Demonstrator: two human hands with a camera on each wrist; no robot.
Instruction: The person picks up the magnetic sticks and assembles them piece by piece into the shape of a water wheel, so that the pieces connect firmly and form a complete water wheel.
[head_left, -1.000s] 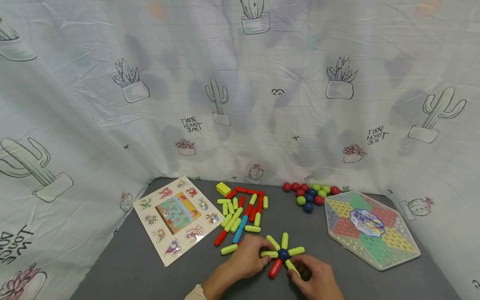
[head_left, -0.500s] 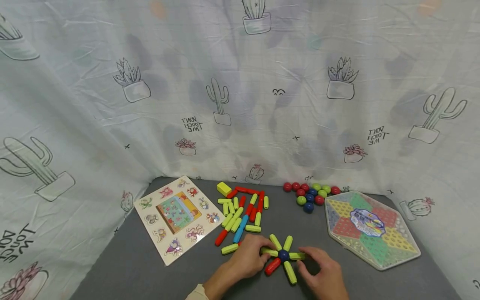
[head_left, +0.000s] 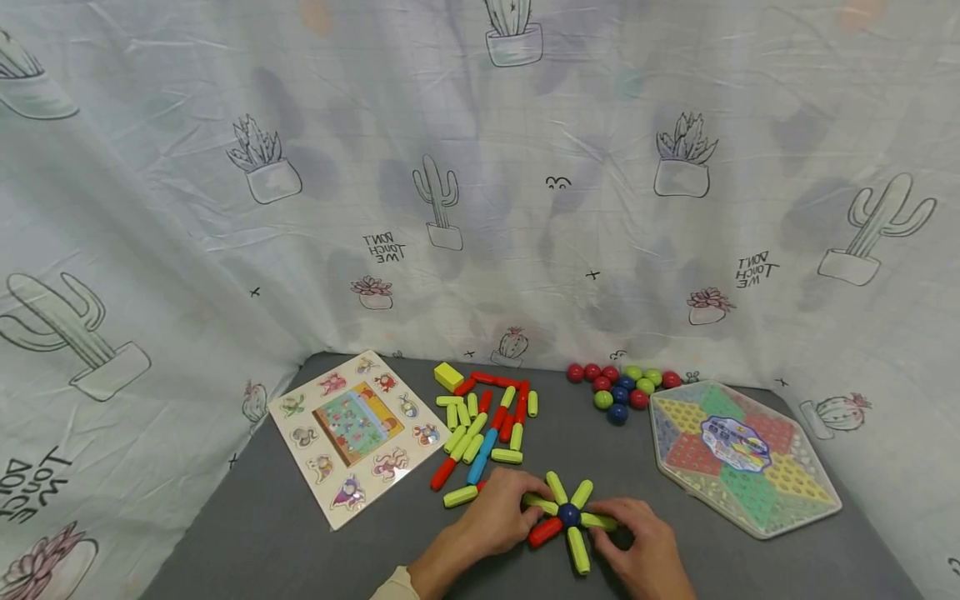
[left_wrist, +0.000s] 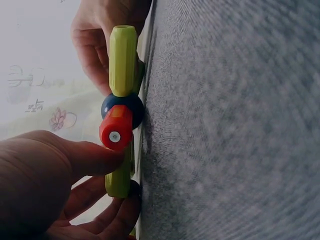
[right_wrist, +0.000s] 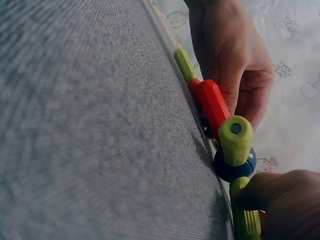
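Observation:
A blue ball [head_left: 569, 515] sits at the centre of a star, with yellow-green rods and one red rod [head_left: 545, 532] stuck into it. My left hand [head_left: 498, 512] pinches the left yellow-green rod [head_left: 542, 503] between thumb and fingers. On the other side, my right hand [head_left: 641, 540] pinches the right yellow-green rod [head_left: 600, 522]. A lower yellow-green rod [head_left: 578, 552] points towards me, untouched. In the left wrist view the red rod's end [left_wrist: 114, 136] faces the camera, just above my left thumb. The right wrist view shows my right thumb against its rod [right_wrist: 244, 207].
Loose yellow, red and blue rods [head_left: 480, 454] lie behind my left hand, by a yellow block [head_left: 447, 378]. A wooden puzzle board [head_left: 360, 437] is at left. Several coloured balls [head_left: 622, 387] and a hexagonal game box [head_left: 742, 458] are at back right. A printed curtain [head_left: 495, 208] hangs behind.
My right hand has let go of the lower right rod and taken the rod above it. The star has turned slightly clockwise. My left hand stays on its rod.

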